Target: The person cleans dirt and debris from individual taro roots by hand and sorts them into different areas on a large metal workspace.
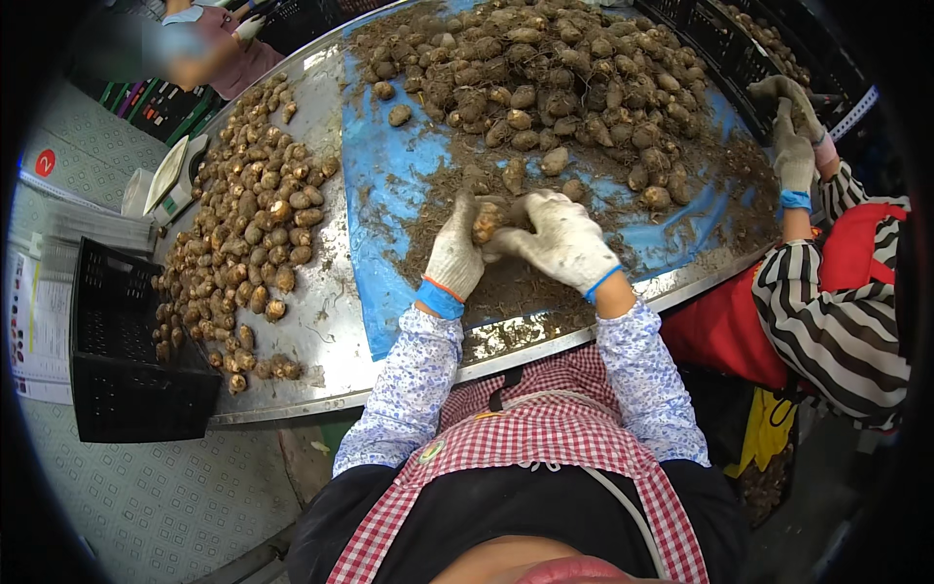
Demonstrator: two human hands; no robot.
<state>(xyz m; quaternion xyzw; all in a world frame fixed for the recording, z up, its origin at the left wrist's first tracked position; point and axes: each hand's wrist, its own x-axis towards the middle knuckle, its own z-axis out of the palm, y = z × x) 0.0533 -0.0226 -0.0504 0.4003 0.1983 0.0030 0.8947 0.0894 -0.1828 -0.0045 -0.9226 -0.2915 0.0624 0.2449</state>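
Observation:
Both my hands wear soiled white knit gloves. My left hand [460, 244] is closed around a brown taro corm [487, 222], whose paler, rough side faces up. My right hand [558, 237] is at the corm's right side, its fingers blurred and touching or very near it. Beneath them, loose soil and root fibres [430, 212] cover a blue plastic sheet [379, 292] on a metal table [339, 372]. A large heap of soil-covered corms [562, 80] lies beyond my hands. Cleaner corms [248, 212] are spread over the bare metal to the left.
A black plastic crate [139, 394] stands at the table's left edge, near a weighing scale [175, 182]. At right, a co-worker's gloved hands [792, 139] are close to black crates [737, 62]. Another person [219, 47] is across the table at upper left.

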